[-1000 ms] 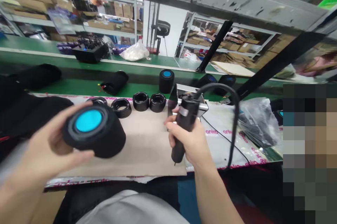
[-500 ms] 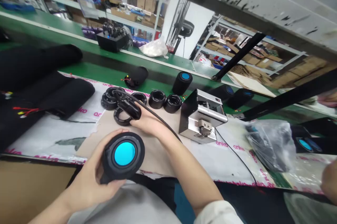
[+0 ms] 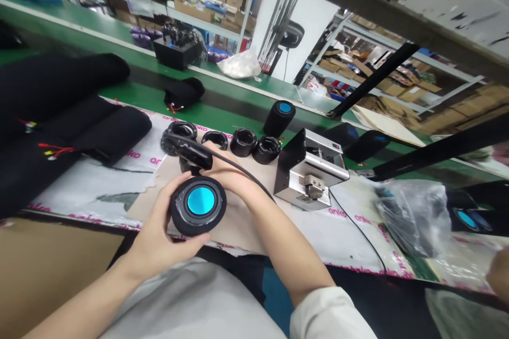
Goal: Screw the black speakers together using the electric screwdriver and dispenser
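My left hand is wrapped round a black cylindrical speaker whose round blue face points up at me. Just beyond it, my right hand grips a black handheld tool with a thick cable running back over the forearm. The tool's front end lies over the black rings at the left of the row. More black rings stand beside it on the brown sheet. What the tool's tip touches is hidden.
A silver and black machine stands right of the rings. Behind it is an upright speaker. Large black rolls lie at left, a clear plastic bag at right. Another person's hand shows at the right edge.
My left hand and the speaker have moved up and right, closer to the tool. The black piece on the green belt has shifted left. The view has tilted slightly.
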The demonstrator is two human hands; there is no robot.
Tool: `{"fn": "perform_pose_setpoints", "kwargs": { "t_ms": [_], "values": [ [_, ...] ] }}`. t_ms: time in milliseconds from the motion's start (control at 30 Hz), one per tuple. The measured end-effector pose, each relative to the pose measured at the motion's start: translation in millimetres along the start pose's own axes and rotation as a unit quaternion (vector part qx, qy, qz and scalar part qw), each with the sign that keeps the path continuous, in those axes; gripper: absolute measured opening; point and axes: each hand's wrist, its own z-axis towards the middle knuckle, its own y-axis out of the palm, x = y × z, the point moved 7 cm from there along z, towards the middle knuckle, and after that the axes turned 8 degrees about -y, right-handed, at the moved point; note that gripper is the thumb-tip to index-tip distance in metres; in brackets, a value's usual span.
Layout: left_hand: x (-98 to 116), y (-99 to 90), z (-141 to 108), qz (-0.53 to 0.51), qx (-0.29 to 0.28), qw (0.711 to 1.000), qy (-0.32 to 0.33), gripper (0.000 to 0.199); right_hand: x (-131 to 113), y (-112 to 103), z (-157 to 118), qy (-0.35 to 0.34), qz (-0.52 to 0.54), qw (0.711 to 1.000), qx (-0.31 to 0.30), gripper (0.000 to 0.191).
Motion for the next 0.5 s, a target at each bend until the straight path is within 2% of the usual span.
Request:
{"fn": "perform_pose_setpoints", "kwargs": {
  "t_ms": [100,167,267,300,367,433,500],
  "values": [
    [2.5,1.3,-2.3,0.031,0.010,0.998,0.052,0.095,-14.9,-21.8,-23.4,-0.030,0.084,0.994,0.065,0.050],
    [2.1,3.7,-5.1,0.033,0.024,0.997,0.064,0.107,-20.5,-32.7,-44.4,-0.024,0.154,0.981,0.115,0.051],
    [-0.5,6.7,-10.2,0.048,0.080,0.994,0.055,0.137,-15.8,-37.2,-72.8,0.037,0.308,0.931,0.193,0.045],
    [-1.4,7.1,-10.8,0.053,0.103,0.992,0.046,0.139,-12.9,-36.3,-79.8,0.054,0.350,0.910,0.215,0.043],
    [-1.1,9.1,-7.2,0.035,0.121,0.991,0.039,0.127,-8.2,-34.2,-90.1,0.070,0.390,0.886,0.239,0.044],
    [4.3,16.7,5.1,-0.034,0.064,0.995,0.070,0.109,-4.0,-33.2,-99.4,0.073,0.402,0.879,0.246,0.047],
    [12.1,29.0,21.2,-0.118,-0.053,0.986,0.105,0.096,1.6,-33.3,-112.0,0.080,0.420,0.866,0.261,0.050]
  ]
}}
